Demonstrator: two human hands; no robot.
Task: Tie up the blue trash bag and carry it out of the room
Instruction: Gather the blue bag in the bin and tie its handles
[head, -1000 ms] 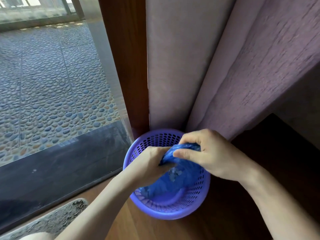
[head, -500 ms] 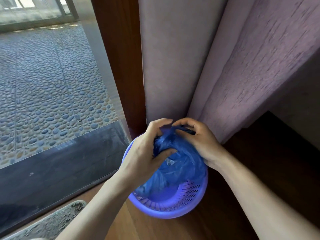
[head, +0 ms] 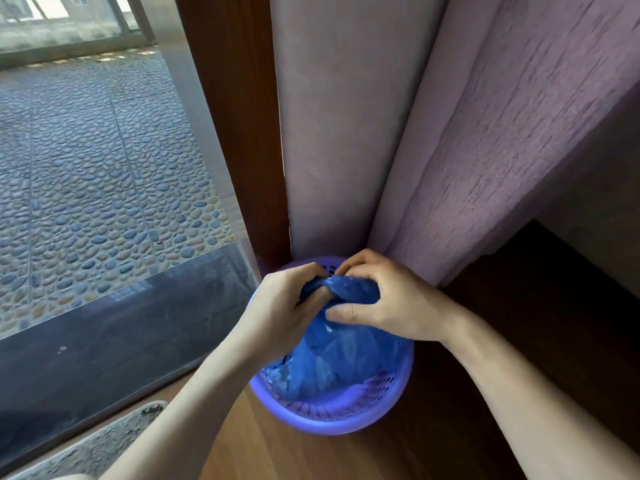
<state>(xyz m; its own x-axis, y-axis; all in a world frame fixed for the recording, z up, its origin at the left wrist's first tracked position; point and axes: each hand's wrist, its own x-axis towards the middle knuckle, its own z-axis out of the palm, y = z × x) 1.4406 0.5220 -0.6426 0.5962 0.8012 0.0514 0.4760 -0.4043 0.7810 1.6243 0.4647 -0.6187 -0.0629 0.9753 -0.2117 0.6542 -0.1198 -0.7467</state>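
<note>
A blue trash bag point(head: 332, 358) sits inside a purple perforated plastic basket point(head: 339, 415) on the wooden floor. Its top is gathered and twisted into a bunch above the basket. My left hand point(head: 280, 313) grips the left side of the bunch, fingers curled into the plastic. From the right, my right hand point(head: 384, 303) closes on the same bunch, thumb pressed across the bag's front. The two hands touch over the twisted neck, which they partly hide.
A purple curtain point(head: 485, 133) hangs right behind the basket. A dark wooden door frame point(head: 235, 133) and a glass sliding door point(head: 104, 168) stand to the left, pebbled paving outside. A grey mat point(head: 104, 441) lies at the lower left.
Both hands have drawn the bag's top upward and together, from a loose grip low in the basket to a tight twisted bunch above it.
</note>
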